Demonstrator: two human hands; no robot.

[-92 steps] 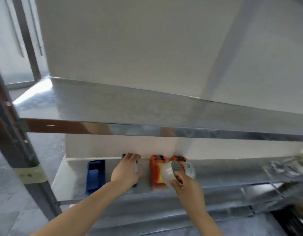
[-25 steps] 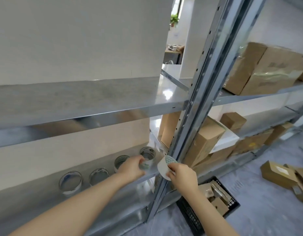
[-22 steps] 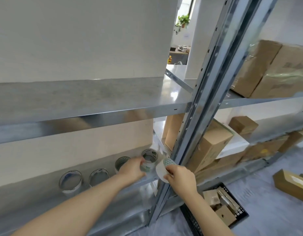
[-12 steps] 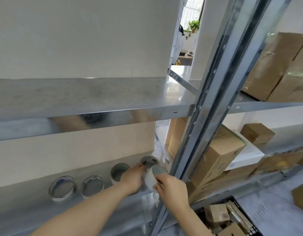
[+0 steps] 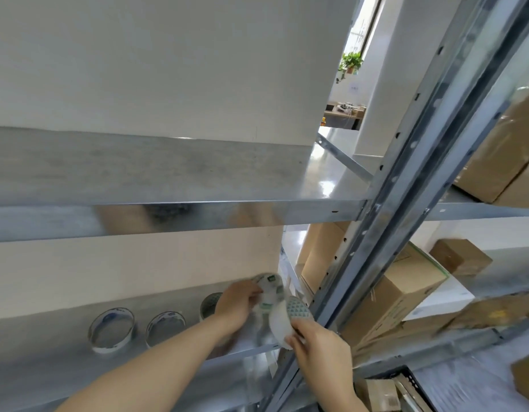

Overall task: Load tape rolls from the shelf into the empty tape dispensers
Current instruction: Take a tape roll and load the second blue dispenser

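My left hand (image 5: 238, 304) grips a clear tape roll (image 5: 270, 288) with green print, lifted off the lower metal shelf (image 5: 49, 361) near its right end. My right hand (image 5: 319, 343) pinches a white tape roll (image 5: 282, 322) with a patterned core, just below and right of the first roll; the two rolls touch or overlap. Three more clear tape rolls stand on the shelf: one (image 5: 111, 328), a second (image 5: 165, 325), and a third (image 5: 209, 303) partly hidden behind my left hand. No tape dispenser is in view.
A slanted metal upright (image 5: 412, 162) rises just right of my hands. An upper shelf (image 5: 168, 179) hangs overhead. Cardboard boxes (image 5: 394, 295) fill the neighbouring rack on the right. A black crate (image 5: 391, 391) with small boxes sits on the floor below.
I turned from the dispensers toward the right end of the shelf. My left hand took the rightmost clear roll and has lifted it off the shelf; my right hand keeps its white roll beside it.
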